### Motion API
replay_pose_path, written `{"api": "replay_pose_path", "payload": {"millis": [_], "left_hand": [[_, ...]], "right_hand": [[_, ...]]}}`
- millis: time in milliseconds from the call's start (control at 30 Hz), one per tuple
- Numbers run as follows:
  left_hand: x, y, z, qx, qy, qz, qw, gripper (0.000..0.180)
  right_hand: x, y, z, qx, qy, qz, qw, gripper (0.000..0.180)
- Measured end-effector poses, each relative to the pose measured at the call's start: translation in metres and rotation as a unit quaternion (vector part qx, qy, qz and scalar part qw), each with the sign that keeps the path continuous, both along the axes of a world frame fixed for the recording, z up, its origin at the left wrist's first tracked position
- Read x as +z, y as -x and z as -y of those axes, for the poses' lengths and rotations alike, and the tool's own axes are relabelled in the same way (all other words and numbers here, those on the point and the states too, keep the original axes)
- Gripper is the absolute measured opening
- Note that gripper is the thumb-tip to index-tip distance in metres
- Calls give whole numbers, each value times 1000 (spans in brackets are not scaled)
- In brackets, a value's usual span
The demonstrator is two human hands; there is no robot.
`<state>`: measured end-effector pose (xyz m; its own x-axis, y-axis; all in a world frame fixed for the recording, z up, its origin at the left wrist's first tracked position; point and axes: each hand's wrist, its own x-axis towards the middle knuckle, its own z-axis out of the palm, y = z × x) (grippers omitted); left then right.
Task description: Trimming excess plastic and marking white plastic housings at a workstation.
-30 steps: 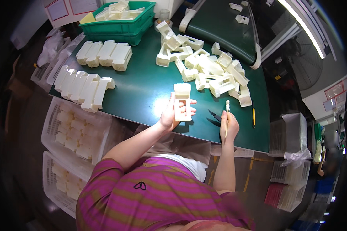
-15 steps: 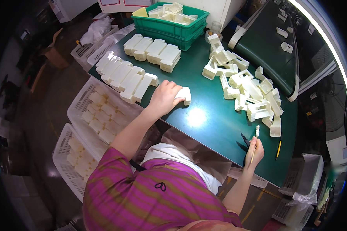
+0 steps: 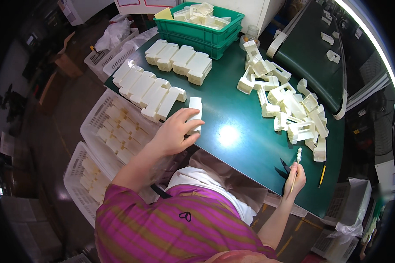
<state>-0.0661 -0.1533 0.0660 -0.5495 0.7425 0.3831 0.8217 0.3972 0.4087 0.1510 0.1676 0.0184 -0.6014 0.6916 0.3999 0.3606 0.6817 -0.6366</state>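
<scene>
My left hand (image 3: 173, 133) is at the table's near edge, fingers apart. Its fingertips lie over a cream-white plastic block-shaped part (image 3: 195, 104), and the thumb is clear of the part's near end. Beside it, two rows of similar parts, a near row (image 3: 147, 90) and a far row (image 3: 180, 59), lie side by side. My right hand (image 3: 296, 179) is closed round a thin wooden stick with a lumpy white tip (image 3: 299, 154), which points away from me. Just left of that hand is a dark pointed object (image 3: 285, 166), partly lost in shadow.
A heap of cream plastic parts (image 3: 294, 103) covers the table's right side. A yellow-and-black pen-like tool (image 3: 322, 175) lies at the right edge. Stacked green bins (image 3: 197, 37) stand at the back, beside a dark conveyor belt (image 3: 309, 52). White crates (image 3: 85, 144) sit low left.
The block-shaped part in my left hand has turned and now points away from me beside the near row. My left fingers have spread from their grasp. The right hand still holds the stick.
</scene>
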Motion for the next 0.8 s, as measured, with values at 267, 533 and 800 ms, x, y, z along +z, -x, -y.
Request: {"api": "replay_pose_path", "payload": {"millis": [267,533,800], "left_hand": [[-18,-1,24,139,37,-105,984,27],[7,3,-78,-19,-107,-9,994,57],[-58,83,-211,249,-116,103,956,89]], "right_hand": [[3,-1,1,-22,-1,3,1000,26],[1,2,-1,-23,-45,15,999,24],[-1,0,0,0,-21,-7,1000,22]]}}
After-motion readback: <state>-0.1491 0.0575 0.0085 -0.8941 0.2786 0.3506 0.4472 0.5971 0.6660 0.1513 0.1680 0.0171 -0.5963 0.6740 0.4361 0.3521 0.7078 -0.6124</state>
